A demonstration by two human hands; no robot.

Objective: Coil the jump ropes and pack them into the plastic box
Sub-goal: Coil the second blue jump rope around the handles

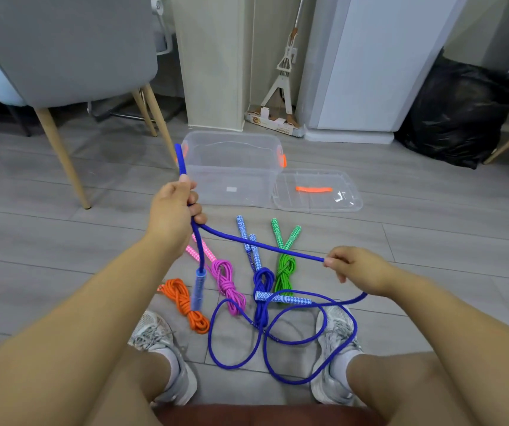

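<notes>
Holds a folded bight of the loose dark-blue braided jump rope (259,242) clenched in the left grip (174,210), with the loop end poking up and one translucent blue handle (199,287) dangling below. Pinches the same cord further along in the right grip (357,269), thumb against fingertips, drawn taut between the two. Trails the rest in slack loops on the grey plank floor (62,241) around the grey trainers (337,336), ending at a blue-and-white patterned handle (284,299) lying across the coiled ropes. Looks like early coiling, with most of the length not yet gathered. Best to feed each new pass from the right grip into the left at the same length as the first fold, sliding along the cord rather than yanking — otherwise risks dragging the floor loops over the finished orange bundle (182,299), magenta bundle (227,281), blue bundle (262,281) and green bundle (287,269) and snagging that handle. Worth lifting the slack clear of the trainers first. Keep enough tail for a wrap round the middle before carrying it to the clear plastic box (231,179) — open, just beyond the ropes, with its clear plastic lid (317,201) beside it on the floor.
</notes>
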